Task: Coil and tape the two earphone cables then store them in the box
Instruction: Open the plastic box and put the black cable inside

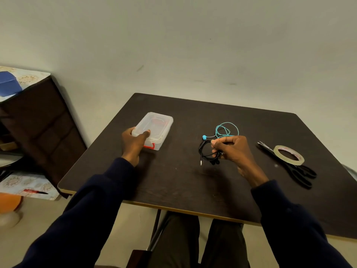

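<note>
Bare table (173,176) between box (154,130), earphones (209,151)

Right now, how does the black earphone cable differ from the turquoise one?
Colour: the black earphone cable is dark, the turquoise earphone cable light blue-green. Hold: the right hand grips the black cable; the turquoise cable lies on the table beyond the fingers. Shape: the black cable is gathered in a tight bundle, the turquoise cable spreads in loose loops. Neither is in the box.
</note>
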Motion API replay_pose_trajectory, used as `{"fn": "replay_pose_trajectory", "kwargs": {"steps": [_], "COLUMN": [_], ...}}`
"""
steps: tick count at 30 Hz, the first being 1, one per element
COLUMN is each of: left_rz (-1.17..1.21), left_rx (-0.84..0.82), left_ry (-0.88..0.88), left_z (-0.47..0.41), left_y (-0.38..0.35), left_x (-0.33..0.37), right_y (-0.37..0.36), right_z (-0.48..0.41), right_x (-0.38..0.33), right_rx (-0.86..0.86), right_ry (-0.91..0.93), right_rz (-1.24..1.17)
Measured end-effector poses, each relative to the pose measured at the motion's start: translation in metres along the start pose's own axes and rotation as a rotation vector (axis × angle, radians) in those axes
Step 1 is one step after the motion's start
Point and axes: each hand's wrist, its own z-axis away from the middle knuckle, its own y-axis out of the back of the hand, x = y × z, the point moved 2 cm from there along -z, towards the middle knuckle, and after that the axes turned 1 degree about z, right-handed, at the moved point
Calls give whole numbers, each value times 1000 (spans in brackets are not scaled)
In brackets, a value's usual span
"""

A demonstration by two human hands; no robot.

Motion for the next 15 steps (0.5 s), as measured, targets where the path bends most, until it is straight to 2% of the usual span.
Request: {"fn": "replay_pose_trajectory", "kwargs": {"steps": [5,15], "left_rz": [22,-31], "left_rx": [-128,-522], "left_ry": [18,22], "left_z": [11,30], "left_y": [-11,-29], "left_x": [0,8], "right_y": [-5,13], "right_z": [2,24], "right_x": [-7,-29], "right_rx": [-4,10], "right_ry": [10,34], "right_rz": [17,46]}}
